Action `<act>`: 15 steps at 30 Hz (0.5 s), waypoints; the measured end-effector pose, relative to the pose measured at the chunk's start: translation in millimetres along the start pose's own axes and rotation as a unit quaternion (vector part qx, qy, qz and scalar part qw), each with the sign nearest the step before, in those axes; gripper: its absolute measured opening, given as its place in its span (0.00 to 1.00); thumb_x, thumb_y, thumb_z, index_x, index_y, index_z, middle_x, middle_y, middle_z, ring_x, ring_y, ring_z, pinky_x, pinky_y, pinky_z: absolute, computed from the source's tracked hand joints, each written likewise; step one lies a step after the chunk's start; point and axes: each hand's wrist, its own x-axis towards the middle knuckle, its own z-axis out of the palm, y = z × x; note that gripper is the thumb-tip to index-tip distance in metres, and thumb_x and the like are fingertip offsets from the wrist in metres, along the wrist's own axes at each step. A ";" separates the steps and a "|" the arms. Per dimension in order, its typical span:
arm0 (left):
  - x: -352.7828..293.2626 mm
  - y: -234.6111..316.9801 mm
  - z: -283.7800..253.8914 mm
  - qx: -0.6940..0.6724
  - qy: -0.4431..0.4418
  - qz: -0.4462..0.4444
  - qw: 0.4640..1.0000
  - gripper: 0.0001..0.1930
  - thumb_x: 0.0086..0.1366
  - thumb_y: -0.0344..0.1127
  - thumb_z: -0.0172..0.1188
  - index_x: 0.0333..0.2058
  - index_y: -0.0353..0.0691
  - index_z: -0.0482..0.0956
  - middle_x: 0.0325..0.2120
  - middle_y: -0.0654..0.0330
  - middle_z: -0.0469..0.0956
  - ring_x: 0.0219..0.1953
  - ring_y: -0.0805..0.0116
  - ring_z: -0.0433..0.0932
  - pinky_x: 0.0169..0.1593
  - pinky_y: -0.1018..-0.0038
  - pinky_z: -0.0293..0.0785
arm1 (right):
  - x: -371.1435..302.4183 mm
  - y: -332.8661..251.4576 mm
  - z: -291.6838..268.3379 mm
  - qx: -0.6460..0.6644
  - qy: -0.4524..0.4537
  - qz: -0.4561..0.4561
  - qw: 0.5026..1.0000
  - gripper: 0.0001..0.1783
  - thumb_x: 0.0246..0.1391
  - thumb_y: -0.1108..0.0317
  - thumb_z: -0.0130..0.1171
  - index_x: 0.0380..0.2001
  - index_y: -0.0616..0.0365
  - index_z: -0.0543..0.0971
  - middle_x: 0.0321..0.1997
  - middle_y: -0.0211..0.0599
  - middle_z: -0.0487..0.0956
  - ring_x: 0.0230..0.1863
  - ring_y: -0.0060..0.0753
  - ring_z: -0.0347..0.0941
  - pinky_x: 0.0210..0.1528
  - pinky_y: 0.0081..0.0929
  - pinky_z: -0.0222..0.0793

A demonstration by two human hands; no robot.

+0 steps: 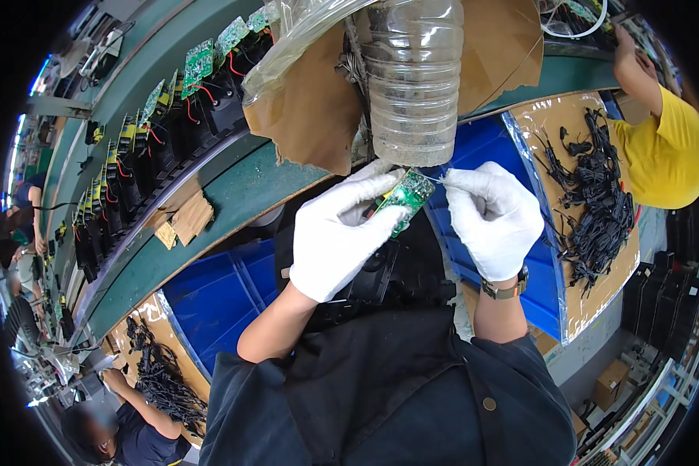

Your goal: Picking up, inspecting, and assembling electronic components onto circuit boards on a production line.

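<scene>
My left hand [335,233], in a white glove, grips a small green circuit board [412,198] by its sides, thumb across its lower part. The board is tilted, its solder-dotted face toward me. My right hand [495,219], gloved as well and with a watch at the wrist, is closed in a pinch just right of the board's upper end. A thin light wire [431,179] runs from its fingertips toward the board; whether it touches the board I cannot tell. Below the board is a black plastic housing [374,278], partly hidden by my left hand.
A cut clear plastic bottle [414,85] hangs right above my hands, with brown cardboard [307,109] beside it. Boards on black housings line the conveyor [144,225] at left. Black cables [594,202] lie heaped at right near a person in yellow [672,155]; another person [144,423] is lower left.
</scene>
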 end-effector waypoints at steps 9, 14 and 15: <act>1.4 6.6 -6.7 -0.108 -0.006 -0.135 0.985 0.20 0.54 0.16 0.62 0.48 0.23 0.74 0.45 0.45 0.77 0.41 0.64 0.80 0.44 0.74 0.81 | 1.5 -1.7 -4.1 -0.001 -0.013 -0.002 1.000 0.09 0.40 0.85 0.60 0.27 0.64 0.82 0.19 0.26 0.72 0.17 0.16 0.55 0.19 0.13 0.49; 1.1 7.7 -13.4 -0.117 -0.024 -0.194 0.974 0.19 0.55 0.22 0.65 0.46 0.25 0.76 0.46 0.47 0.78 0.43 0.69 0.79 0.48 0.79 0.76 | 2.2 -0.1 -8.4 -0.013 -0.002 0.005 1.000 0.08 0.40 0.85 0.60 0.27 0.64 0.82 0.19 0.26 0.72 0.17 0.16 0.56 0.19 0.13 0.49; 1.3 7.4 -12.7 -0.120 -0.019 -0.180 0.976 0.19 0.55 0.21 0.65 0.46 0.25 0.76 0.46 0.47 0.78 0.43 0.69 0.79 0.48 0.78 0.76 | 2.1 0.3 -7.2 -0.007 -0.004 0.008 1.000 0.08 0.41 0.85 0.60 0.27 0.64 0.82 0.19 0.26 0.72 0.17 0.16 0.56 0.19 0.13 0.49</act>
